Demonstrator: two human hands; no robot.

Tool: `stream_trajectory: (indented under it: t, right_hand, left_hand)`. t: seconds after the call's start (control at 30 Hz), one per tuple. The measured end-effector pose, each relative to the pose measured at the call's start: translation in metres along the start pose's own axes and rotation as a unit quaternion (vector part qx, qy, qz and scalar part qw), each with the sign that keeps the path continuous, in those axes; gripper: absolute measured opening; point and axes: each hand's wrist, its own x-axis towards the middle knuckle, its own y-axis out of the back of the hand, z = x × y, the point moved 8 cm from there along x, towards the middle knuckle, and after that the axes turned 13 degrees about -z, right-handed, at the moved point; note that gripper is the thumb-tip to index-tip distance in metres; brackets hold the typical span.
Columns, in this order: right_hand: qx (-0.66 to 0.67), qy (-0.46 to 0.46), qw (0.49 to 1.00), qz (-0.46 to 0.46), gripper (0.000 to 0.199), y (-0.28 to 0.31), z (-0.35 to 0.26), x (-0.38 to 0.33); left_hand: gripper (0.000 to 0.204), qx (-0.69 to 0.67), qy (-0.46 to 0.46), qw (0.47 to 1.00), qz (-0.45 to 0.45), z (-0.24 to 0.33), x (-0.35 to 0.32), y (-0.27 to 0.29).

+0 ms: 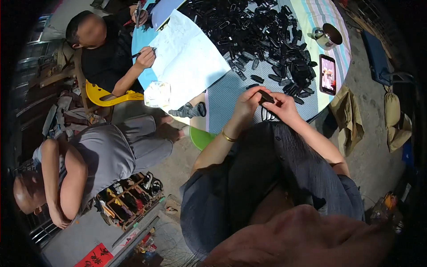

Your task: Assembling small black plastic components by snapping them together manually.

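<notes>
My left hand [247, 103] and my right hand [286, 107] meet at the near edge of the table. Between their fingertips they pinch a small dark elongated plastic piece [266, 96]; its exact kind is too small to make out. Just below the fingers, some narrow pale loop shapes [268, 115] show, partly hidden by the hands. Beyond my hands a large heap of similar black plastic pieces [253, 33] spreads over the table, with several loose greyish-black ones at its near edge. A gold bangle [229, 137] circles my left wrist.
The round table [224, 104] has a patterned cloth. At its right are a phone [328, 74] and a metal mug [328, 36]; at its left, large white paper [189, 58] and a dark crumpled cloth [189, 110]. One person [104, 53] writes there; another person [102, 153] is nearby.
</notes>
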Motion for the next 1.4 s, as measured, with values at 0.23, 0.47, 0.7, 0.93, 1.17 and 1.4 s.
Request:
stream_trajectory:
  t: [0.23,0.47,0.7,0.93,1.17,1.4]
  right_hand:
    - [-0.316,0.188,0.927,0.067,0.030,0.003,-0.067,-0.012]
    - [-0.258,0.213,0.942,-0.008,0.030,-0.002,-0.062,-0.017]
    - [-0.242,0.216,0.944,-0.062,0.032,-0.012,-0.043,-0.018]
    - [-0.110,0.091,0.975,-0.169,0.020,-0.001,-0.011,0.019]
    - [-0.440,0.106,0.884,0.114,0.019,0.063,-0.015,0.083]
    - [-0.613,0.040,0.785,0.080,0.014,0.060,0.008,0.110]
  left_hand:
    - [0.017,0.350,-0.009,0.935,-0.060,-0.004,0.002,-0.002]
    - [0.051,-0.006,0.006,0.994,-0.107,-0.042,0.002,-0.006]
    - [0.051,-0.065,0.117,0.988,-0.072,-0.055,-0.012,-0.006]
    - [0.049,-0.035,0.090,0.994,-0.055,-0.103,-0.016,0.038]
    - [0.033,0.533,-0.019,0.846,0.010,-0.039,-0.002,0.035]
    - [0.025,0.586,-0.112,0.788,0.150,-0.020,0.017,0.050]
